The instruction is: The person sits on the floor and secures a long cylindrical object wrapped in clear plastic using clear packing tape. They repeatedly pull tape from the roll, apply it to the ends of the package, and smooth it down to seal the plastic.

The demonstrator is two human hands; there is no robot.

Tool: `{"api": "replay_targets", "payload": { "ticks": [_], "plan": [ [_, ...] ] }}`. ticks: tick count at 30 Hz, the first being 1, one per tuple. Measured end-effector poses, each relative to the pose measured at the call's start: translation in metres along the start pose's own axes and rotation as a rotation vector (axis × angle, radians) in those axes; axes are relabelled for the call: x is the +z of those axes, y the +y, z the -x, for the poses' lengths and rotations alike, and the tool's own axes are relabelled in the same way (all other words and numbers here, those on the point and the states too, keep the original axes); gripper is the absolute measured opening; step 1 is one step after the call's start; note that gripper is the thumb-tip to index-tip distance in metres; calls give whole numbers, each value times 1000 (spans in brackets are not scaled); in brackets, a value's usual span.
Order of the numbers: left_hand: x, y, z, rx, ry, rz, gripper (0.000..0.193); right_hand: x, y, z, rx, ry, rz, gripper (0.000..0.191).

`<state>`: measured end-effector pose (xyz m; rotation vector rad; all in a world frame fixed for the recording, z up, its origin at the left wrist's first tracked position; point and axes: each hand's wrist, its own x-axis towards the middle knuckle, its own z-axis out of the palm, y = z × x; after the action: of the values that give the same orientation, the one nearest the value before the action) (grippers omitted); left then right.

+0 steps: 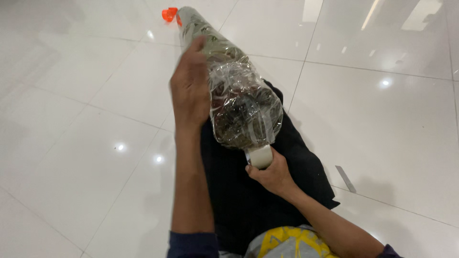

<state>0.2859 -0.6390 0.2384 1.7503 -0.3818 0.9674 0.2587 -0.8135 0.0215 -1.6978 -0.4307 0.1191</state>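
Observation:
A long clear plastic bottle (234, 91) stuffed with dark green and brown scraps and wrapped in shiny clear tape lies across my lap, its orange neck pointing away from me. My left hand (189, 88) grips the bottle's left side near the middle. My right hand (270, 174) holds a roll of clear tape (260, 156) pressed against the bottle's wide near end.
An orange bottle cap (169, 14) lies on the glossy white tiled floor (382, 119) beyond the bottle's neck. My dark trouser leg (248, 200) stretches under the bottle. A small strip of tape (345, 178) lies on the floor at right.

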Motion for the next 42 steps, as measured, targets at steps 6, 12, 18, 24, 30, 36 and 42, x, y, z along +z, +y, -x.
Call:
{"api": "replay_targets", "payload": {
  "ticks": [6, 12, 18, 24, 30, 36, 42],
  "plan": [
    [70, 4, 188, -80, 342, -294, 62, -27, 27, 25, -164, -158, -197, 60],
    [84, -40, 221, -417, 113, 85, 40, -132, 89, 70, -344, 123, -254, 52],
    [83, -36, 217, -441, 70, -229, 32, -203, 147, 63, 482, 182, 979, 36],
    [74, -50, 223, -263, 86, -300, 33, -195, 146, 48, 732, 126, 974, 36],
    [77, -67, 233, -290, 136, -36, 20, -179, 129, 49, 727, 68, 926, 40],
    [88, -72, 237, -218, 243, -88, 24, -181, 74, 53, -278, 428, 887, 6],
    [82, -58, 226, -141, 237, -148, 17, -127, -49, 53, -977, -97, 862, 28]
  ]
}}
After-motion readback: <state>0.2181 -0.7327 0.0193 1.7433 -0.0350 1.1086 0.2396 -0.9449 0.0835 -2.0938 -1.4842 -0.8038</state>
